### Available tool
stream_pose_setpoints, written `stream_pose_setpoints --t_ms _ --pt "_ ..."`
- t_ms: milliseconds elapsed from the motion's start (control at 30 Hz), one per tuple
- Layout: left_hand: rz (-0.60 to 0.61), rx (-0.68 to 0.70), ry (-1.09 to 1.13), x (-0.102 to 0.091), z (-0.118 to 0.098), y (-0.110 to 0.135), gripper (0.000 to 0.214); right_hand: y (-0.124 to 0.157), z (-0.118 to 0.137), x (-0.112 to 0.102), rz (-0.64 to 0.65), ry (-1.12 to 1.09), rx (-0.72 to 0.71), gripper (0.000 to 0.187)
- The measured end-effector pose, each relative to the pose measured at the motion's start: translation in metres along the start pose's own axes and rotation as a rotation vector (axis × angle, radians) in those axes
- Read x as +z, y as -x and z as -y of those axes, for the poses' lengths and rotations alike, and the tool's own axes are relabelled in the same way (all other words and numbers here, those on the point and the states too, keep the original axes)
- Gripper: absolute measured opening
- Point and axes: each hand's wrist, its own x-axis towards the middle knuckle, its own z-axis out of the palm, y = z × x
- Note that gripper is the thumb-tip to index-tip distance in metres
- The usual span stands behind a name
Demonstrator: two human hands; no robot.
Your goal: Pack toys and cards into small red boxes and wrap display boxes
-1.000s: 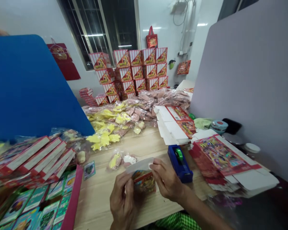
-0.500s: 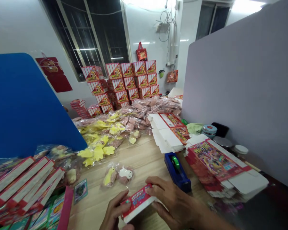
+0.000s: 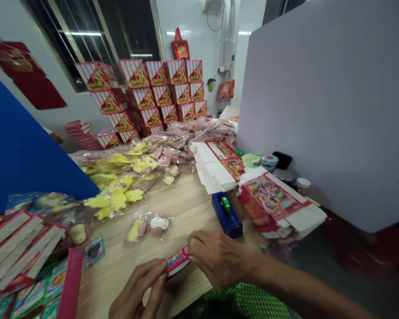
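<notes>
1. We see the box (image 3: 177, 261) between our two hands, low over the near part of the table (image 3: 182, 201), just above the edge on our side; whether it touches the wood we cannot tell.
2. Its long axis slants from lower left to upper right, away from us, so one end faces each hand. Neither hand is clearly nearer: both are at it.
3. Our left hand (image 3: 138, 288) has its forefinger and thumb drawn close together at the lower-left end. The box lies just off those fingertips, up and to the right, and they seem to pinch its end.
4. Our right hand (image 3: 216, 259) curls over the upper-right end, fingers bunched and narrow, apparently gripping it; the box runs down and left from them. Its thumb is hidden from us.
5. Between the two sets of fingers we see only the red printed face and a pale edge on our side.
6. Just beyond our right hand stands the dispenser (image 3: 233, 226); past the box, near each other, lie the yellow toy (image 3: 138, 229) and white toy (image 3: 159, 223), both bagged.
</notes>
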Motion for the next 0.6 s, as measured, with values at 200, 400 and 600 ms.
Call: stream_pose_setpoints --t_ms 200,400,600 --pt "0.171 0.183 -0.144 -0.019 0.011 -0.004 0.04 0.008 -0.007 0.002 -0.055 0.005 -0.1 0.013" --pt "0.287 0.396 -0.352 -0.015 0.018 -0.013 0.051 0.016 -0.006 0.012 -0.158 -0.169 -0.024 0.024" --pt "0.037 0.187 -0.324 0.011 -0.001 -0.024 0.043 0.058 -0.028 -0.005 -0.367 -0.311 0.944 0.025"
